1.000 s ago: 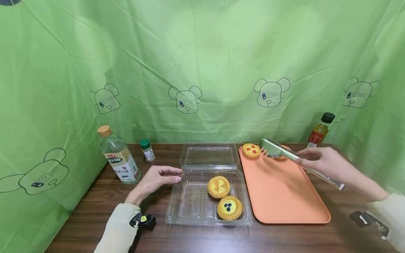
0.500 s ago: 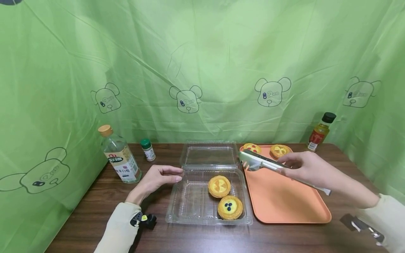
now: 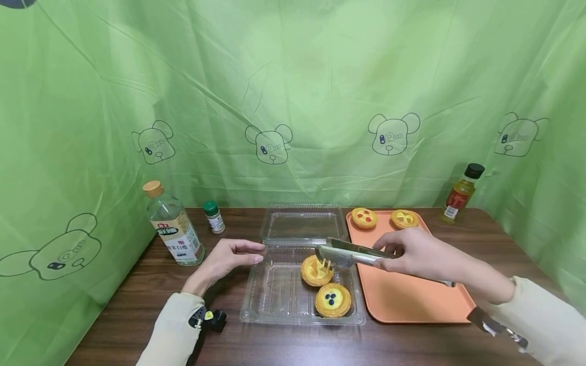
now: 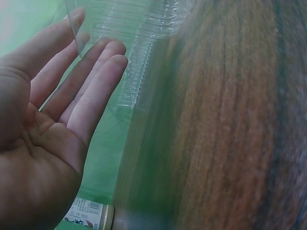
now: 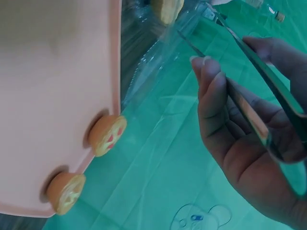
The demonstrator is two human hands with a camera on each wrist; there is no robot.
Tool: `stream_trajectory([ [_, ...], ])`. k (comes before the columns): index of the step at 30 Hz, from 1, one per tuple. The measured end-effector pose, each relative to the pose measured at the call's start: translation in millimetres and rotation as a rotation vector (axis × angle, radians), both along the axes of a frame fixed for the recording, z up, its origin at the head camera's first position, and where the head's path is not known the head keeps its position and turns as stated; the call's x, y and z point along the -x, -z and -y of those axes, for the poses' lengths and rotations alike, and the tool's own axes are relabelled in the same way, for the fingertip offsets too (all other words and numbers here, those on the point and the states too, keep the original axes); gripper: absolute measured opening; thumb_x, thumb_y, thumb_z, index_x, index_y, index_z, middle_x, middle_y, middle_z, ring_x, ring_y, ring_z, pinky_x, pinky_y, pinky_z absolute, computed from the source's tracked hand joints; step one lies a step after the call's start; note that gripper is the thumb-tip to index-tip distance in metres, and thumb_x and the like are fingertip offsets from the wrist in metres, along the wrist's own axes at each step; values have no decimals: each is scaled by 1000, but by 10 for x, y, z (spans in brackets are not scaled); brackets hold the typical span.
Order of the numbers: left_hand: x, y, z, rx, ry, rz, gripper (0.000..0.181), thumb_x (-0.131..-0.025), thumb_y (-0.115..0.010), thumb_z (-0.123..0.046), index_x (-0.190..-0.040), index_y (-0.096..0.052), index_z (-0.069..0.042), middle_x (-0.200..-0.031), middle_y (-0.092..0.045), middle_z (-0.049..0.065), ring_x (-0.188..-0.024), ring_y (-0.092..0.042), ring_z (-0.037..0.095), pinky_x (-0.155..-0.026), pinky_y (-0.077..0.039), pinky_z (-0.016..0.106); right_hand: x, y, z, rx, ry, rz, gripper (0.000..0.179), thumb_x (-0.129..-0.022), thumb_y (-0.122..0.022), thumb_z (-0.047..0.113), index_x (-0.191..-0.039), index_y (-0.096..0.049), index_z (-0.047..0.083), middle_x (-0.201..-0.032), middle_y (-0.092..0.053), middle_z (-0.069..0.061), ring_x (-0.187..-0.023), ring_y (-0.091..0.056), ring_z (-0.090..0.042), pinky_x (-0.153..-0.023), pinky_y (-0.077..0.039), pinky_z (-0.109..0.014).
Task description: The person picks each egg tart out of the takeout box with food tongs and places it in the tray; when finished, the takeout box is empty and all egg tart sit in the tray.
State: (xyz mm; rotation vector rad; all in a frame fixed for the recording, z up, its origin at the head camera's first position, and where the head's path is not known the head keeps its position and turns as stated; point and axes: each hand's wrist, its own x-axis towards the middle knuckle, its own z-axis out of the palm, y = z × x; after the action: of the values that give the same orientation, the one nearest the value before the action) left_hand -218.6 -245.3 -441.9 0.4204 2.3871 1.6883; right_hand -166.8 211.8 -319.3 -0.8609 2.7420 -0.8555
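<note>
My right hand (image 3: 414, 254) holds metal food tongs (image 3: 357, 253) with thumb and fingers on the two arms. The fork-like tips lie over the right side of a custard tart with orange pieces (image 3: 316, 272) in the clear plastic box (image 3: 270, 300). In front of that tart sits another, topped with blueberries (image 3: 332, 301). The right wrist view shows the tong arms (image 5: 249, 112) spread apart. My left hand (image 3: 226, 262) is at the box's left side, its fingers fairly straight beside the plastic edge (image 4: 74, 33). Whether they touch it is unclear.
An orange tray (image 3: 412, 300) lies right of the box, bearing a red-topped tart (image 3: 364, 218) and a pale-topped one (image 3: 405, 219) at its back. A vinegar bottle (image 3: 176, 236) and a green-capped jar (image 3: 214, 217) stand left; an oil bottle (image 3: 460, 195) stands back right.
The tongs and my right hand have moved left and forward-down, from the tray's back to above the box. The pale-topped tart is uncovered on the tray. My left hand has stayed still.
</note>
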Motion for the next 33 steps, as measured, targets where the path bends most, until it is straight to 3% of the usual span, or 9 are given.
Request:
stream_trajectory([
  [8, 1, -15, -5, 5, -5, -2, 37, -90, -88, -23, -124, -80, -10, -123, -77, 7, -110, -73, 20, -90, -60, 32, -28, -6, 178, -47, -49, -26, 11, -92, -84, 25, -99, -77, 19, -79, -66, 17, -66, -56, -1, -57, -47, -25],
  [18, -9, -9, -8, 9, -8, 3, 38, -90, -89, -24, -124, -80, -10, -122, -77, 7, -110, -72, 20, -90, -59, 32, -36, -1, 307, -101, -43, -33, 9, -93, -83, 24, -95, -76, 18, -72, -63, 17, -60, -50, 0, -54, -44, -24],
  [24, -12, -4, -3, 3, -14, 2, 38, -90, -89, -23, -124, -80, -9, -121, -77, 7, -109, -73, 19, -89, -60, 32, -37, 30, 371, -93, -75, -46, 10, -93, -83, 24, -97, -76, 17, -76, -63, 17, -62, -52, 1, -56, -47, -24],
  [33, -6, -13, -11, -9, -2, -4, 38, -91, -88, -22, -125, -79, -8, -120, -78, 7, -111, -72, 21, -90, -60, 32, 29, 17, 357, -60, -33, 59, 12, -95, -80, 28, -98, -78, 17, -84, -70, 12, -70, -61, -5, -62, -52, -28],
])
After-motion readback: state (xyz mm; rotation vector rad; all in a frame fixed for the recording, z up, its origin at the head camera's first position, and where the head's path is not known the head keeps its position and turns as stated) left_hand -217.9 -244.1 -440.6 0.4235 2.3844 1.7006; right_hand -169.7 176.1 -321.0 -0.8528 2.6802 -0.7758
